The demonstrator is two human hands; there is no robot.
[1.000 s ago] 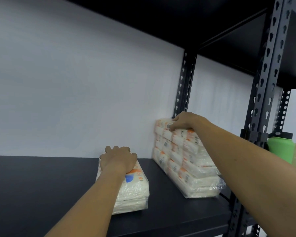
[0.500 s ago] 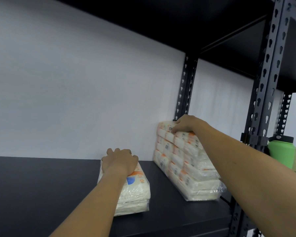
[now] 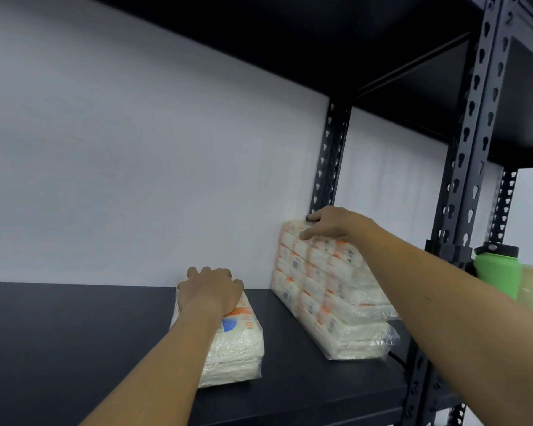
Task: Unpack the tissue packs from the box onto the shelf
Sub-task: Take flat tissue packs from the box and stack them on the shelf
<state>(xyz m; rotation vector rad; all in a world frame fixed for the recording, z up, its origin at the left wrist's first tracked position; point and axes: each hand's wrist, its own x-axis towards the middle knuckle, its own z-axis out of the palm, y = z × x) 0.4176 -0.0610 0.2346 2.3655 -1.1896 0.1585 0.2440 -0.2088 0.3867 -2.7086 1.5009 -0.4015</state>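
Resting left hand (image 3: 211,290) on flat pack (image 3: 234,342); right hand (image 3: 333,222) atop stack (image 3: 326,287).

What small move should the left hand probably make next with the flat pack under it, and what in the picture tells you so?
Probably slide the flat tissue pack right, toward the tall stack. The left hand rests on it, bare shelf separates the two, and the right hand steadies the stack.

Green bottle (image 3: 498,272) with black lid, right bay; white wall (image 3: 136,164) behind.
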